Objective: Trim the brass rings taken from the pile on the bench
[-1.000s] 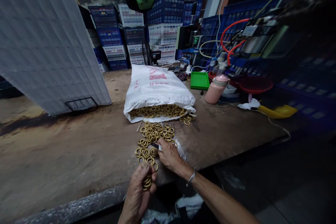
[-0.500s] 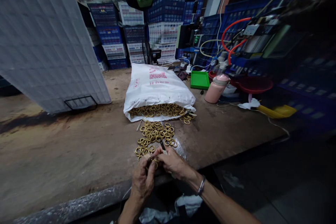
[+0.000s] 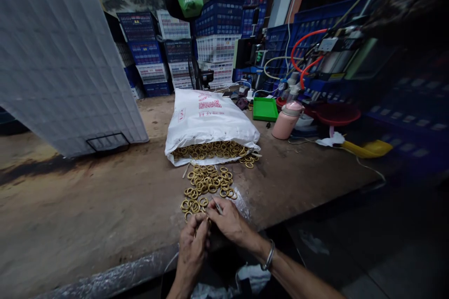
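Observation:
My left hand (image 3: 193, 240) is closed in a pinch at the table's front edge, around what looks like a gold-coloured ring, mostly hidden by the fingers. Against its fingertips works my right hand (image 3: 229, 222), closed on a slim knife-like tool (image 3: 218, 206) that pokes up between thumb and forefinger. Just beyond the hands lies a loose pile of gold-coloured metal rings (image 3: 206, 180). Behind the pile, a white woven sack (image 3: 210, 124) with red print lies on its side, its mouth facing me and full of the same rings.
A pale padded panel (image 3: 73, 65) stands on the wooden table (image 3: 87, 210) at left. To the right are a green tray (image 3: 265, 109), a pink bottle (image 3: 286, 121), a yellow scoop (image 3: 372, 149) and a machine with red hoses (image 3: 308, 32). Stacked crates (image 3: 145, 51) line the back.
The view has tilted up slightly. My right hand has turned, so the tool lies lower and shows less. Both hands stay together at the table edge.

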